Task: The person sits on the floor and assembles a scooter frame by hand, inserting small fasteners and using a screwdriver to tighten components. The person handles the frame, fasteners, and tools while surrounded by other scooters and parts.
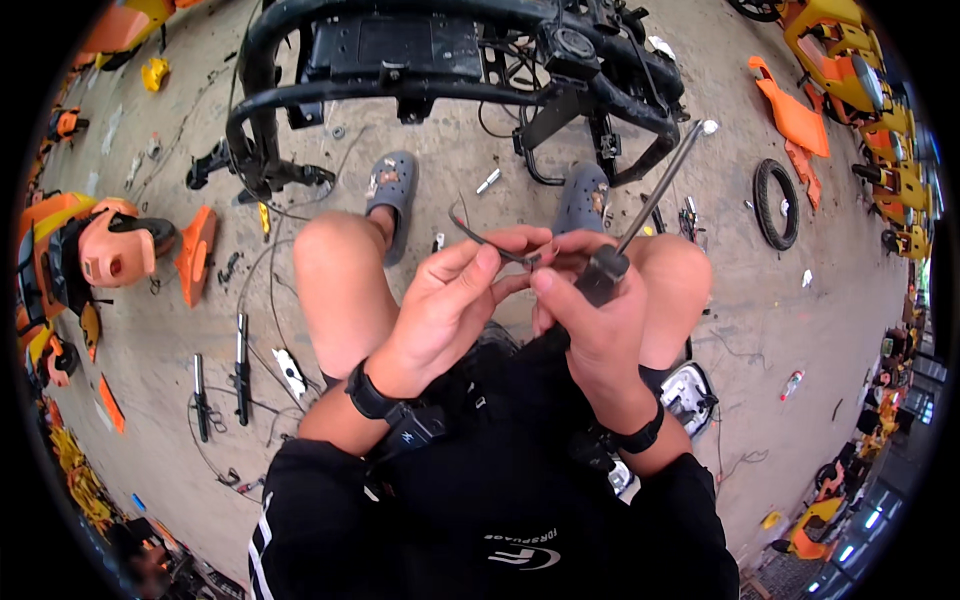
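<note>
Above my lap, my left hand (450, 300) pinches a thin dark electrical wire (478, 236) between thumb and fingers. One end of it curls up and away, with a bit of red showing. My right hand (600, 320) meets the left at the fingertips, its thumb and forefinger close to the wire's other end. Tucked in that same right hand is a screwdriver (655, 195). Its black handle lies against the palm, and the long metal shaft slants up to the far right. What exactly sits between the touching fingertips is too small to make out.
A black vehicle frame (400, 95) stands just beyond my feet. On the left floor lie two shock absorbers (242, 370), cables and an orange panel (198, 255). To the right are a black tyre (776, 205) and an orange body part (790, 110). Yellow scooters (840, 60) line the far right.
</note>
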{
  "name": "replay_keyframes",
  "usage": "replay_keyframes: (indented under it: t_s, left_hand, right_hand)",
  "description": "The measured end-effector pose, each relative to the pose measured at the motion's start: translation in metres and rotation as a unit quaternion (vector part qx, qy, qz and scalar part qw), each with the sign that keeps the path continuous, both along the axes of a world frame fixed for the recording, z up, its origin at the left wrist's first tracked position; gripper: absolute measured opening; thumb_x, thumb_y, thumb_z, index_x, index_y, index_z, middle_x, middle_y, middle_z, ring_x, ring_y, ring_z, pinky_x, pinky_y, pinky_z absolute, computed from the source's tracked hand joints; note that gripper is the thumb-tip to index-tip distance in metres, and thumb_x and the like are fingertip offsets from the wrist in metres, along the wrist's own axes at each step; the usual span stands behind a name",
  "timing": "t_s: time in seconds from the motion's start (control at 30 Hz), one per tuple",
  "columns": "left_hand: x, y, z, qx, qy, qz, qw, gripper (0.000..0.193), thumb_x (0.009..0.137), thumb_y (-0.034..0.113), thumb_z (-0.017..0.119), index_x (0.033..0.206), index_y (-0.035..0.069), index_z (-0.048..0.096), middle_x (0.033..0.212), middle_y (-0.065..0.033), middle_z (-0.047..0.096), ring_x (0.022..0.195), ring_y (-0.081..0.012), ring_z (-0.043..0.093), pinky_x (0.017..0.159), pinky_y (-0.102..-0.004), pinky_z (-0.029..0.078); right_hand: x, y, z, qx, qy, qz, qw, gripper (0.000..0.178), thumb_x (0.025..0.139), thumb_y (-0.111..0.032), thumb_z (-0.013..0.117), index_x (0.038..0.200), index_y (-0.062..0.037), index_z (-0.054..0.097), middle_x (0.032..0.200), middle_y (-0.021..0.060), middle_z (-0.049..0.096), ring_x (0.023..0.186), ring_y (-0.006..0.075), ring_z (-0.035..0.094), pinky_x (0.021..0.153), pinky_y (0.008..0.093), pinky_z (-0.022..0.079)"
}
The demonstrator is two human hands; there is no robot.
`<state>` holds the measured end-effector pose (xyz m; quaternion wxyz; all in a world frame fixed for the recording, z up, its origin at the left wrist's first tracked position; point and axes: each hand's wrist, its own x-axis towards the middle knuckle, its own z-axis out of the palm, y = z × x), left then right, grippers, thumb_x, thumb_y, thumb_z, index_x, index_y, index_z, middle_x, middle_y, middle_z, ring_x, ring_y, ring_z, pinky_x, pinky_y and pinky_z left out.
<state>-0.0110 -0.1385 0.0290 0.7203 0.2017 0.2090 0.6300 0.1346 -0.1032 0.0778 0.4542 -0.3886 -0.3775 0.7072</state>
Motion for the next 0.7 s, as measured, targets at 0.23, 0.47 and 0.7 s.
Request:
replay_keyframes:
  t_s: [0.23, 0.47, 0.7]
  left_hand:
    - [0.003, 0.003, 0.003, -0.028, -0.028, -0.042, 0.998, 0.039, 0.1, 0.031, 0.054, 0.126, 0.003, 0.057, 0.13, -0.0126, 0.057, 0.124, -0.0236, 0.05, 0.106, -0.0457, 0.038]
    - [-0.003, 0.001, 0.015, -0.144, 0.117, -0.033, 0.982, 0.028, 0.101, 0.021, 0.053, 0.114, -0.003, 0.06, 0.094, -0.0083, 0.066, 0.084, -0.012, 0.061, 0.077, -0.0279, 0.049]
    - [-0.012, 0.003, 0.025, 0.014, 0.387, 0.139, 0.912, 0.018, 0.095, 0.01, 0.064, 0.106, -0.003, 0.058, 0.076, -0.0012, 0.061, 0.064, -0.0029, 0.054, 0.054, -0.0165, 0.04]
  right_hand:
    - [0.002, 0.011, -0.008, 0.065, 0.021, -0.004, 0.998, 0.041, 0.083, 0.009, 0.067, 0.12, 0.0057, 0.049, 0.097, 0.0151, 0.067, 0.079, 0.0151, 0.067, 0.06, 0.0226, 0.051]
    - [0.01, 0.021, -0.017, 0.103, -0.065, -0.038, 0.992, 0.046, 0.08, 0.008, 0.07, 0.121, 0.0046, 0.05, 0.093, 0.0119, 0.067, 0.073, 0.008, 0.062, 0.061, 0.0183, 0.048]
    - [0.012, 0.029, -0.02, 0.05, -0.071, 0.079, 0.993, 0.05, 0.082, 0.004, 0.071, 0.127, 0.0041, 0.05, 0.09, 0.0073, 0.067, 0.065, 0.0026, 0.056, 0.056, 0.016, 0.044]
